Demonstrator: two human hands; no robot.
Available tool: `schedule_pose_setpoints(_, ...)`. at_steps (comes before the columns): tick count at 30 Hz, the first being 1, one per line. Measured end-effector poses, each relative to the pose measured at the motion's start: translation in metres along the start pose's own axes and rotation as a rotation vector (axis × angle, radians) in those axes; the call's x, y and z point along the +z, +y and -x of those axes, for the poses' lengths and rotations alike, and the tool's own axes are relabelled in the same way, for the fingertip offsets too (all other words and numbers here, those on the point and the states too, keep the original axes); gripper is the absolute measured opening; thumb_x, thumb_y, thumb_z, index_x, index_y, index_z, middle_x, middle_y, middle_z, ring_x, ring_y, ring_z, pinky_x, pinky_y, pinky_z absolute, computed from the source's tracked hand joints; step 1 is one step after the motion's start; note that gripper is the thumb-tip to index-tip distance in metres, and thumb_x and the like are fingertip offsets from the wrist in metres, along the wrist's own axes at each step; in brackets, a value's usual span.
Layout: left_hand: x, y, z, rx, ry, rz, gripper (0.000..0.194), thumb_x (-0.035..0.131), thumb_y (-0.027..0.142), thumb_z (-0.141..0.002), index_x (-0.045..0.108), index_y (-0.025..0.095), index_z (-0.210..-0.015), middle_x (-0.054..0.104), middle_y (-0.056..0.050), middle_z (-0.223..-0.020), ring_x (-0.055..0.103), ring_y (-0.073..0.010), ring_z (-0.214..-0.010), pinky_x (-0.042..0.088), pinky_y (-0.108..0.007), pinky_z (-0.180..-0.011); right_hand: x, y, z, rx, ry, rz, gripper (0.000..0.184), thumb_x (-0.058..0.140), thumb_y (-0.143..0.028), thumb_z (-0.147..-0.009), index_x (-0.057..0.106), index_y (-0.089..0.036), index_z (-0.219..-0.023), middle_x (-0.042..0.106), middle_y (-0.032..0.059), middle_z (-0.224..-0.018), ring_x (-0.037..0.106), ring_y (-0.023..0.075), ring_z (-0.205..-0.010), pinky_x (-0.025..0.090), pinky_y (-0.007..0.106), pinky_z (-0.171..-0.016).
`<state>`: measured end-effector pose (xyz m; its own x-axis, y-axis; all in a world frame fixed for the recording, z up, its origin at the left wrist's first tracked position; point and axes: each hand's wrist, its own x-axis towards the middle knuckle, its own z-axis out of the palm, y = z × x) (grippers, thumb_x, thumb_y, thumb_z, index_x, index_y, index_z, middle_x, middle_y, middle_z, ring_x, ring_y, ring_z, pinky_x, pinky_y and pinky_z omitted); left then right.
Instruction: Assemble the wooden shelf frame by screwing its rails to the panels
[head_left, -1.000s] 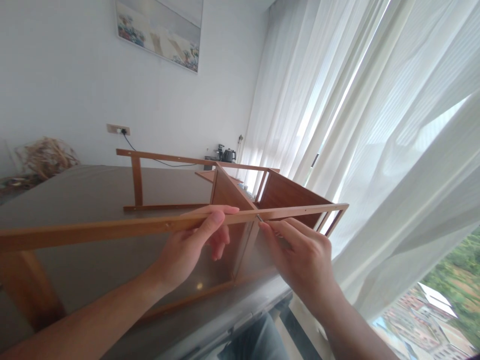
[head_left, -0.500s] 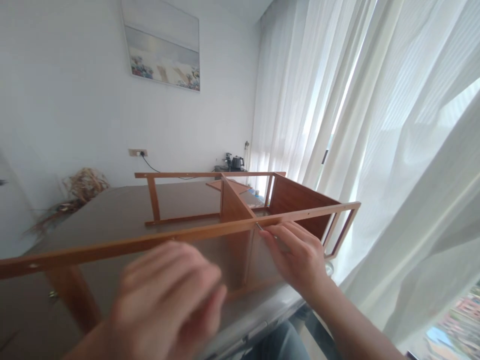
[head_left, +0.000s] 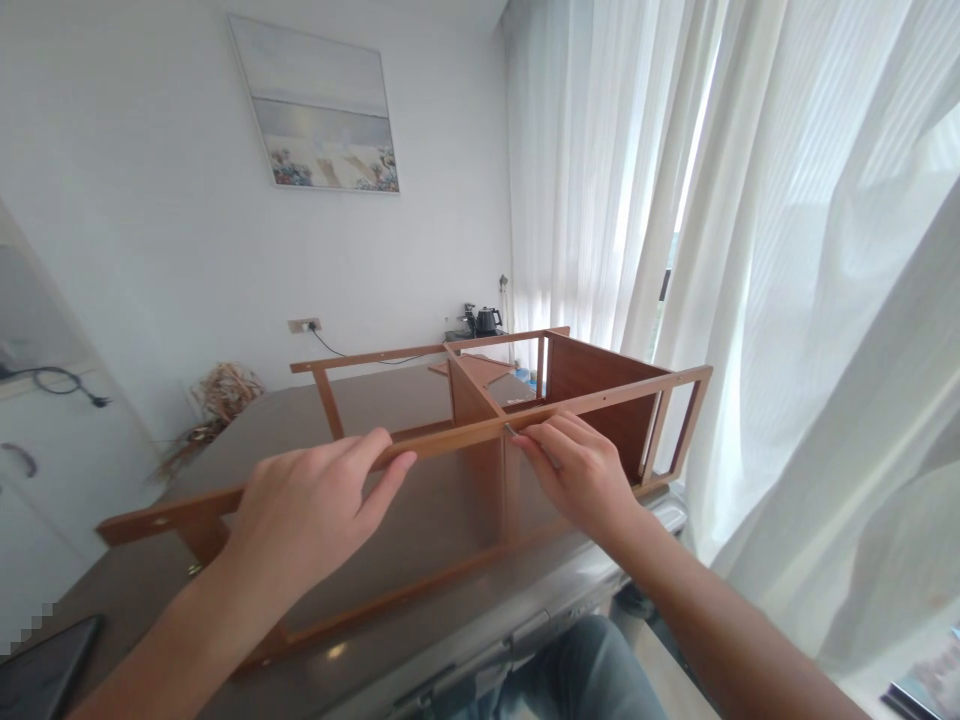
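The right hand [head_left: 585, 465] is pinching a thin metal tool [head_left: 511, 430], its grip nearly closed; the tool is jutting up-left from the fingertips to the wooden shelf frame [head_left: 476, 385]. Left of that grip, the left hand [head_left: 319, 490] is curling palm-down round the near rail [head_left: 450, 437], which is running lengthwise left to right. Beneath both, the table [head_left: 247, 430] is carrying the frame.

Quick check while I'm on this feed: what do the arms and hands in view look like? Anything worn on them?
Two bare human hands, left and right, without gloves. The left forearm and right forearm are bare too; no sleeves show. I see no watch, bracelet, rings, cables or markings on either.
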<state>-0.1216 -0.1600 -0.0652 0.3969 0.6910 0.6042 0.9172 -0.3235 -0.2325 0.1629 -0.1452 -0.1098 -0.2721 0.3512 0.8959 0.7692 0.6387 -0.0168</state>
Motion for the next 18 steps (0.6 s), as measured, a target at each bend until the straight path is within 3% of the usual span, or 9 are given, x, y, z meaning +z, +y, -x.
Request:
schedule_pose_setpoints(7,0.002,0.003,-0.003,-0.034,0.002,0.002,0.035,0.053,0.052,-0.096,0.055,0.024,-0.074,0.057,-0.001,-0.052,0.045,-0.0171,-0.043,0.011,-0.03,-0.055,0.004,0.004,-0.002,0.025,0.006,-0.024,0.021,0.054,-0.025,-0.105,0.065,-0.019,-0.088,0.067,0.0038,-0.077,0.06,0.0162,-0.074,0.047,0.027,-0.069)
schedule_pose_setpoints(11,0.006,0.005,-0.005,-0.046,0.08,-0.018,0.036,0.056,0.05,-0.095,0.056,0.024,-0.07,0.054,-0.002,-0.053,0.043,-0.0175,-0.045,0.011,-0.031,-0.057,0.008,-0.004,0.0,0.053,0.003,0.123,0.028,0.051,-0.024,-0.106,0.06,-0.02,-0.079,0.062,0.0015,-0.067,0.056,0.0139,-0.064,0.039,0.026,-0.06)
schedule_pose_setpoints(14,0.015,0.01,0.005,-0.051,0.24,0.065,0.026,0.063,0.045,-0.091,0.063,0.025,-0.075,0.062,-0.005,-0.063,0.056,-0.0239,-0.062,0.029,-0.033,-0.06,0.01,-0.011,0.002,0.071,0.027,0.223,0.03,0.051,-0.024,-0.105,0.057,-0.02,-0.076,0.057,-0.001,-0.06,0.052,0.0119,-0.055,0.031,0.027,-0.054)
schedule_pose_setpoints(16,0.029,0.017,0.019,0.006,0.427,0.248,0.011,0.071,0.036,-0.085,0.072,0.026,-0.09,0.071,-0.01,-0.083,0.064,-0.0315,-0.086,0.043,-0.041,-0.079,0.01,-0.014,0.003,0.07,0.043,0.276,0.03,0.053,-0.024,-0.105,0.056,-0.02,-0.075,0.055,-0.0022,-0.057,0.05,0.0111,-0.052,0.027,0.028,-0.052)
schedule_pose_setpoints(18,0.049,0.028,0.032,0.136,0.539,0.47,0.017,0.074,0.026,-0.082,0.075,0.029,-0.098,0.074,-0.011,-0.097,0.064,-0.0339,-0.101,0.044,-0.048,-0.095,0.01,-0.016,0.003,0.068,0.047,0.31,0.03,0.053,-0.025,-0.105,0.055,-0.021,-0.075,0.053,-0.0032,-0.055,0.048,0.0106,-0.05,0.024,0.029,-0.051)
